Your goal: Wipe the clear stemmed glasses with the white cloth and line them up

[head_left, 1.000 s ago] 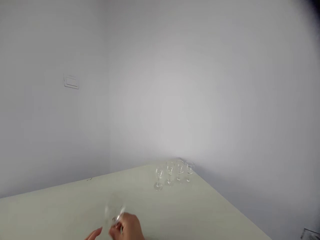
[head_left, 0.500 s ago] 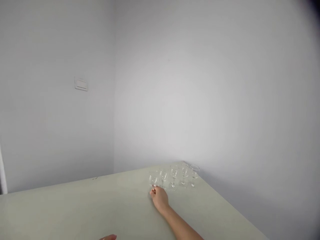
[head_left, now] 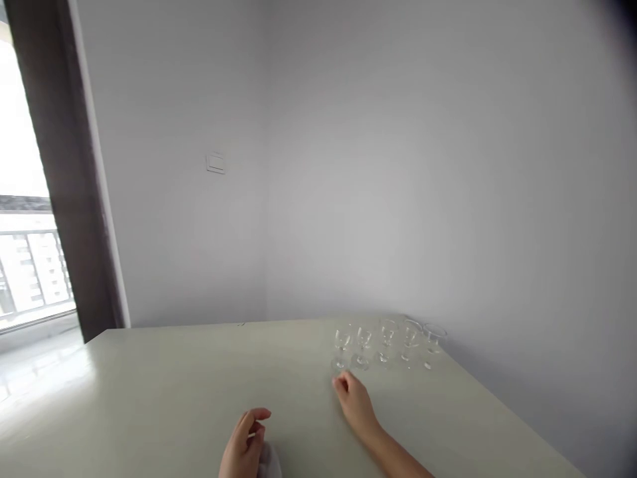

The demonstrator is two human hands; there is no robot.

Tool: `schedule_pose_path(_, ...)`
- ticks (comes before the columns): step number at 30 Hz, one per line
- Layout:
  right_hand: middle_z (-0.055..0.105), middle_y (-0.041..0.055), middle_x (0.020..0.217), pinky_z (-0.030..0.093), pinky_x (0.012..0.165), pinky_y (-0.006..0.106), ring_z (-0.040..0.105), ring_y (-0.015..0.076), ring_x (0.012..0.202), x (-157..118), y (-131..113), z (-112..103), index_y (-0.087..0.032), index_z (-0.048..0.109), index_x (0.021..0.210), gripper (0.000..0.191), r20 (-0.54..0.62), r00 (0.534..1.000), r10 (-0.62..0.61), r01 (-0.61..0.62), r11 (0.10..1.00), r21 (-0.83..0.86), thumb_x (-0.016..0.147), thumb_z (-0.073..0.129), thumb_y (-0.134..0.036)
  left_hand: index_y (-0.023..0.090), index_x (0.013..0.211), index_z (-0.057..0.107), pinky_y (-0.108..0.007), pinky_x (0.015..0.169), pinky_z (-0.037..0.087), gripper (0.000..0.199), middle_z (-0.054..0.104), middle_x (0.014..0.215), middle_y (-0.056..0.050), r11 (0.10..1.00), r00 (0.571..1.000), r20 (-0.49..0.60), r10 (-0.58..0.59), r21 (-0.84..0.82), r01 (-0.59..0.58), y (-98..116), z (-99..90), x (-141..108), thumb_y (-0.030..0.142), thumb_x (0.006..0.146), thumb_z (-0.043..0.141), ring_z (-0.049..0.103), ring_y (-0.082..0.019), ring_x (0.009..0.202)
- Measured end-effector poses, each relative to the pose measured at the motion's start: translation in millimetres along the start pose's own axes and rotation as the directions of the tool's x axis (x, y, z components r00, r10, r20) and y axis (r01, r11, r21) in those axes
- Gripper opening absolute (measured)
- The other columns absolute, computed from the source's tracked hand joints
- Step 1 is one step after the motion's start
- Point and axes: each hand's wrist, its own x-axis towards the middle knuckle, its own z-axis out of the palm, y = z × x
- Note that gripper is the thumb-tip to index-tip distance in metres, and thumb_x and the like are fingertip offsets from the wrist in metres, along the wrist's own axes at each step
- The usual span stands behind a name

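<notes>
At one o'clock from your loosely curled, empty right hand, five glasses stand. Your left hand, half-uncurled, pinches nothing.

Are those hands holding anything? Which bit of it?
The right hand seems to hold nothing: the nearest glass stands just beyond its fingers. I can't tell whether the left hand holds the pale thing beside it.
</notes>
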Motion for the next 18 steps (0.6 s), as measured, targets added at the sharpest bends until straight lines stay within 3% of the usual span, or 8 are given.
schedule_pose_path(3, 0.045, -0.002, 0.045, 0.035, 0.05, 0.025, 0.048, 0.0155, 0.046, -47.7, -27.4, 17.0, -0.021, 0.053, 0.054, 0.047, 0.289, 0.953, -0.091, 0.069, 0.994, 0.085, 0.085, 0.032, -0.05, 0.026, 0.089, 0.065, -0.029, 0.081, 0.041, 0.036, 0.065, 0.101, -0.004, 0.981, 0.99, 0.141, 0.0, 0.192, -0.027, 6.1, -19.2, 8.1, 0.012, 0.065, 0.043, 0.057, -0.021, 0.096)
schedule_pose_path(6, 0.038, -0.0043, 0.045, 0.026, 0.047, 0.025, 0.039, 0.0128, 0.045, -81.4, -58.1, 37.8, -0.022, 0.044, 0.049, 0.03, 0.527, 0.849, -0.05, 0.053, 0.999, 0.01, 0.071, 0.053, -0.04, 0.026, 0.103, 0.063, -0.031, 0.09, 0.037, 0.056, 0.064, 0.109, -0.004, 0.909, 0.942, 0.335, -0.019, 0.397, -0.123, 13.4, -33.9, 11.9, 0.004, 0.058, 0.038, 0.053, -0.02, 0.107)
schedule_pose_path(8, 0.038, -0.006, 0.05, 0.024, 0.05, 0.025, 0.037, 0.0121, 0.051, -91.7, -73.9, 47.3, -0.022, 0.039, 0.052, 0.022, 0.565, 0.825, 0.012, 0.031, 0.997, -0.067, 0.056, 0.061, -0.023, 0.024, 0.107, 0.061, -0.032, 0.089, 0.036, 0.06, 0.065, 0.103, -0.004, 0.869, 0.909, 0.415, -0.04, 0.464, -0.173, 18.5, -39.2, 11.5, 0.003, 0.056, 0.038, 0.054, -0.02, 0.102)
schedule_pose_path(10, 0.039, -0.0074, 0.053, 0.024, 0.051, 0.023, 0.036, 0.0112, 0.054, -95.3, -83.1, 49.5, -0.022, 0.038, 0.057, 0.022, 0.558, 0.829, -0.01, 0.008, 1.0, 0.006, 0.05, 0.057, -0.013, 0.022, 0.097, 0.064, -0.032, 0.085, 0.037, 0.052, 0.065, 0.09, -0.004, 0.855, 0.894, 0.446, -0.05, 0.481, -0.192, 23.4, -42.8, 10.6, 0.003, 0.055, 0.04, 0.055, -0.021, 0.093)
schedule_pose_path(13, 0.034, -0.0086, 0.053, 0.024, 0.05, 0.022, 0.033, 0.0094, 0.054, -96.2, -85.9, 38.5, -0.022, 0.038, 0.061, 0.018, 0.549, 0.829, -0.109, -0.057, 0.959, 0.276, 0.052, 0.05, -0.012, 0.02, 0.073, 0.062, -0.029, 0.076, 0.038, 0.03, 0.06, 0.081, -0.003, 0.873, 0.879, 0.471, -0.071, 0.455, -0.174, 32.7, -50.4, 10.5, 0.006, 0.055, 0.043, 0.054, -0.019, 0.083)
schedule_pose_path(15, 0.031, -0.0094, 0.053, 0.022, 0.049, 0.022, 0.031, 0.0082, 0.052, -96.8, -84.3, 26.0, -0.022, 0.038, 0.062, 0.017, 0.568, 0.81, -0.148, -0.119, 0.907, 0.405, 0.054, 0.051, -0.013, 0.019, 0.073, 0.059, -0.026, 0.071, 0.039, 0.023, 0.059, 0.084, -0.002, 0.902, 0.86, 0.505, -0.08, 0.404, -0.153, 43.1, -57.9, 11.0, 0.01, 0.06, 0.043, 0.054, -0.017, 0.079)
schedule_pose_path(18, 0.037, -0.0094, 0.054, 0.021, 0.047, 0.021, 0.031, 0.0066, 0.049, -96.0, -80.1, 12.3, -0.021, 0.041, 0.067, 0.019, 0.653, 0.729, -0.205, -0.264, 0.796, 0.545, 0.058, 0.057, -0.019, 0.021, 0.082, 0.053, -0.024, 0.066, 0.041, 0.014, 0.059, 0.079, 0.001, 0.981, 0.831, 0.554, -0.045, 0.18, -0.067, 61.9, -68.5, 11.0, 0.021, 0.077, 0.039, 0.054, -0.014, 0.073)
